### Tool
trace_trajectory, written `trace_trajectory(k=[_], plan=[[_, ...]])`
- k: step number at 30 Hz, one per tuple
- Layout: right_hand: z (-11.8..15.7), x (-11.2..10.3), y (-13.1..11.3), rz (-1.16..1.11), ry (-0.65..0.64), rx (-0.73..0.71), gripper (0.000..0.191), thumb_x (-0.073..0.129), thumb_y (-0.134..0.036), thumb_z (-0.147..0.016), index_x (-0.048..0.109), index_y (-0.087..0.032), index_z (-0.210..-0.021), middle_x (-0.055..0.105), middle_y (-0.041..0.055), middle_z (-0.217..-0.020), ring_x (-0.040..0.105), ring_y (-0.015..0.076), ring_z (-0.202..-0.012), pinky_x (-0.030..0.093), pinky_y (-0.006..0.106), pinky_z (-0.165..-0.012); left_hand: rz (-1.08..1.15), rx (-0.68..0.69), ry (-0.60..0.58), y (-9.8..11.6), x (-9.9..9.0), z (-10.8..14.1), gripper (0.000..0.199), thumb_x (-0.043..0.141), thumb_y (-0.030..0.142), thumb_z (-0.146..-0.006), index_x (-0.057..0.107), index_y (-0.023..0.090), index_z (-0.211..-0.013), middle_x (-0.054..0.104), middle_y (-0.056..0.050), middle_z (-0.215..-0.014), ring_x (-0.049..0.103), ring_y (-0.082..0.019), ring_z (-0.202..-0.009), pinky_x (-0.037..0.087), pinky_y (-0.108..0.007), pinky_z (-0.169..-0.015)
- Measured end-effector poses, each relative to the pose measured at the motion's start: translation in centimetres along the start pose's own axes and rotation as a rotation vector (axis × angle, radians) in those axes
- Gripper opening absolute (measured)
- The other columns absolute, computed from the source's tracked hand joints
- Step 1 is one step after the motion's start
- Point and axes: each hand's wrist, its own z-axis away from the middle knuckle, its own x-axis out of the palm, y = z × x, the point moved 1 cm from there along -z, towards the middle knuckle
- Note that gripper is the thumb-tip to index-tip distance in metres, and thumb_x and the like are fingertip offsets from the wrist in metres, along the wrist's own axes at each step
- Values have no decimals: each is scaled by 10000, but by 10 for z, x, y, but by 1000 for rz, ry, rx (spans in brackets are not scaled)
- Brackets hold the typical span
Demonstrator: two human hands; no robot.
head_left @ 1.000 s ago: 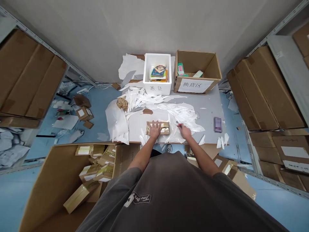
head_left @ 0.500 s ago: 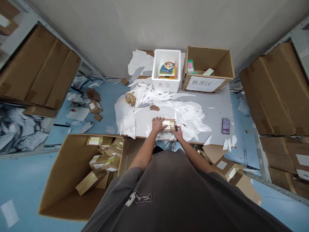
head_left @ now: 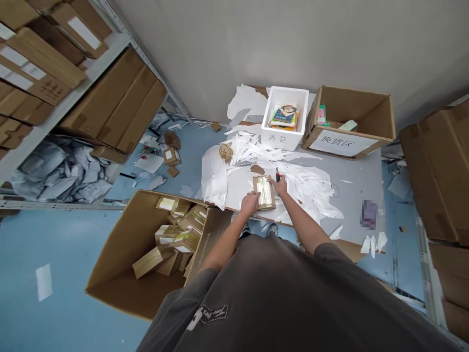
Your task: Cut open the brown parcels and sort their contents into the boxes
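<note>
A small cardboard box (head_left: 268,201) with shiny tape and a white label lies on the table in front of me, its long side pointing away. My left hand (head_left: 250,204) grips its near left edge, fingers closed against the side. At the far right corner, my right hand (head_left: 280,186) is closed around a red and black utility knife (head_left: 277,175), which points away from me. That hand's fingertips seem to touch the box's edge. Torn white paper strips (head_left: 306,183) lie to the right of the box, and a brown cardboard scrap (head_left: 257,169) just beyond it.
Behind stand a white foam bin (head_left: 284,140) with books and a labelled cardboard carton (head_left: 344,143) with small boxes. A big open carton (head_left: 117,244) holding several taped parcels is at my left. Shelving (head_left: 91,78) with boxes rises at left; large boxes (head_left: 436,166) stand at right.
The box has turned from crosswise to lengthwise. My right hand, with the knife, has moved to its far right corner, my left hand to its near left edge. The view has swung left.
</note>
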Motion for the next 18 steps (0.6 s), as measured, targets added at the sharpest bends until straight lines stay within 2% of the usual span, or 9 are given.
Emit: trace_trajectory(k=[3, 4, 6, 9, 11, 14, 18], plan=[[40, -1, 33, -62, 27, 68, 616, 824, -576, -759, 553, -236, -1195, 768, 119, -1188, 734, 310, -1073, 551, 347, -890, -101, 392, -103, -11, -6, -14, 720, 750, 130, -882, 568, 318, -1553, 509, -90, -1667, 419, -330, -1549, 449, -409, -1130], [56, 1, 46, -78, 26, 92, 639, 834, -581, -731, 563, -233, -1194, 769, 126, -1199, 739, 315, -1086, 556, 346, -893, -130, 474, -123, -15, -8, -20, 709, 770, 111, -850, 610, 322, -1508, 530, -80, -1655, 408, -337, -1557, 444, -414, -1128], [83, 7, 69, -83, 46, 166, 667, 855, -587, -673, 579, -224, -1160, 777, 139, -1168, 748, 332, -1091, 563, 349, -895, -168, 552, -104, -17, -10, -32, 575, 755, 103, -856, 696, 304, -1392, 625, -89, -1549, 470, -334, -1501, 449, -414, -1096], [108, 19, 90, -107, 116, 247, 651, 826, -643, -682, 593, -222, -1120, 786, 141, -1132, 754, 341, -1091, 568, 357, -903, -199, 620, -50, -10, -11, -49, 374, 729, 129, -882, 766, 263, -1229, 729, -128, -1313, 580, -324, -1323, 436, -442, -1075], [111, 22, 92, -119, 167, 282, 655, 816, -662, -694, 600, -219, -1125, 790, 141, -1120, 758, 343, -1081, 571, 357, -889, -222, 652, -60, 0, -10, -55, 388, 799, 172, -818, 773, 242, -1199, 731, -148, -1254, 594, -335, -1251, 415, -469, -1083], [100, 18, 82, -103, 221, 290, 649, 833, -634, -698, 603, -217, -1138, 794, 142, -1105, 761, 344, -1075, 571, 347, -867, -225, 617, -85, 13, -7, -56, 497, 877, 258, -748, 762, 202, -1229, 698, -185, -1319, 575, -366, -1275, 410, -487, -1093], [74, 8, 57, -5, 220, 279, 629, 862, -579, -702, 579, -227, -1142, 785, 143, -1114, 753, 329, -1083, 563, 333, -874, -107, 437, -41, 17, -1, -45, 643, 891, 307, -771, 685, 174, -1366, 594, -219, -1539, 529, -387, -1415, 412, -490, -1141]])
